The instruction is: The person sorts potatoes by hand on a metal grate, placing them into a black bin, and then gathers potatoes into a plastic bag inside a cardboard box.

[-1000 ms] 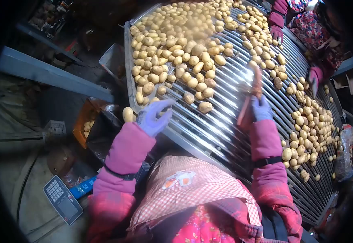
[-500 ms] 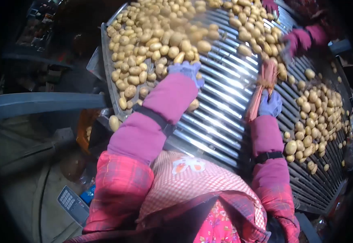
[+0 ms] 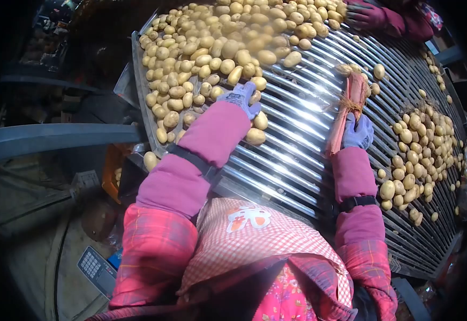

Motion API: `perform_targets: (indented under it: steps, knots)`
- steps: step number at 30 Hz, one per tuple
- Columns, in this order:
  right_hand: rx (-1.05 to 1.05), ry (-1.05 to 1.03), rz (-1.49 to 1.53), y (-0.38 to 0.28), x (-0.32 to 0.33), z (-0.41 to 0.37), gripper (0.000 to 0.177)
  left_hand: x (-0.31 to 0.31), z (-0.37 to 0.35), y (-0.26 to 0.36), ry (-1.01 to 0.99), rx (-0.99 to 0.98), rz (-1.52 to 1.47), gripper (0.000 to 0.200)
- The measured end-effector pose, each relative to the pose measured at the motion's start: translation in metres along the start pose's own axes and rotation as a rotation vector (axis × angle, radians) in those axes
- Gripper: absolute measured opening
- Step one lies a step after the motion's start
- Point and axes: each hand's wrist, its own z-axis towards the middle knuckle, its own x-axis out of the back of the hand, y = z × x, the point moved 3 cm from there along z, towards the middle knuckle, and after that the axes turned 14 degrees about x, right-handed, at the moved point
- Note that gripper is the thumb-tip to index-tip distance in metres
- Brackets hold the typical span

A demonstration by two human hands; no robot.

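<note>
My left hand (image 3: 240, 100), in a lavender glove, lies at the lower right edge of a large potato heap (image 3: 196, 53). Its fingers are spread, touching a potato (image 3: 255, 97) beside the thumb; the palm side is hidden. A few loose potatoes (image 3: 255, 136) sit just below it on the metal rollers (image 3: 292, 123). My right hand (image 3: 358, 132), gloved alike, is closed around a pink bundle (image 3: 354, 88) tied at the middle with twine. The bundle's far end touches several potatoes (image 3: 346, 69) on the rollers.
A co-worker's gloved hand (image 3: 363, 15) rests at the heap's far right end. Another potato pile (image 3: 421, 155) lies on the dark slatted surface (image 3: 421, 241) at right. A grey bar (image 3: 62, 140) stands at left, above a keypad device (image 3: 97, 270).
My left hand has drawn slightly down and left, with potatoes now beside it. The potatoes beyond the pink bundle have mostly gone from there. The co-worker's arm has shifted up, away from the bundle.
</note>
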Motion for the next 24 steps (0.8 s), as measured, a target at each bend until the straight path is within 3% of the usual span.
perform_targets:
  steps: [2, 7, 9, 11, 13, 14, 16, 17, 18, 19, 20, 21, 22, 24]
  knots:
    - [0.017, 0.023, 0.004, 0.0, -0.002, -0.001, 0.041, -0.004, 0.002, -0.004, -0.011, 0.002, -0.24, 0.049]
    - [-0.017, -0.022, 0.018, 0.0, 0.0, -0.001, 0.042, -0.004, 0.016, -0.003, -0.019, 0.079, -0.137, 0.053]
    - [-0.016, -0.038, -0.016, 0.005, -0.004, 0.0, 0.042, 0.001, 0.035, -0.022, -0.204, 0.262, -0.324, 0.05]
    - [0.012, -0.016, 0.019, 0.001, 0.0, 0.0, 0.042, 0.037, 0.021, -0.033, -0.206, 0.434, -0.981, 0.047]
    - [-0.011, 0.008, 0.025, 0.0, 0.001, -0.001, 0.041, 0.072, -0.005, -0.051, -0.325, 0.261, -1.438, 0.045]
    - [0.011, 0.017, 0.006, 0.007, -0.007, -0.002, 0.041, 0.073, -0.015, -0.057, -0.316, 0.262, -1.434, 0.045]
    - [0.008, 0.016, 0.009, 0.009, -0.008, -0.002, 0.041, 0.069, -0.042, -0.071, -0.219, 0.442, -1.186, 0.042]
    - [0.0, 0.018, 0.003, 0.009, -0.007, -0.002, 0.042, 0.055, -0.053, -0.062, -0.181, 0.475, -0.899, 0.04]
    - [-0.014, 0.001, 0.009, 0.01, -0.008, -0.002, 0.042, 0.038, -0.068, -0.068, -0.234, 0.172, -0.851, 0.039]
    - [-0.003, 0.0, 0.012, 0.009, -0.008, -0.003, 0.042, 0.025, -0.087, -0.053, -0.112, -0.062, -0.675, 0.044]
    - [-0.009, 0.014, 0.01, 0.009, -0.008, -0.003, 0.041, 0.02, -0.099, -0.033, -0.108, -0.186, -0.503, 0.044]
    - [-0.016, 0.03, 0.007, 0.009, -0.008, -0.002, 0.041, 0.006, -0.105, -0.023, -0.152, -0.224, -0.282, 0.04]
    - [-0.022, 0.021, 0.012, 0.011, -0.009, -0.002, 0.04, -0.009, -0.108, -0.014, -0.232, -0.217, -0.276, 0.036]
    - [-0.011, 0.02, 0.012, 0.012, -0.011, -0.001, 0.041, -0.027, -0.101, -0.004, -0.166, -0.223, -0.157, 0.034]
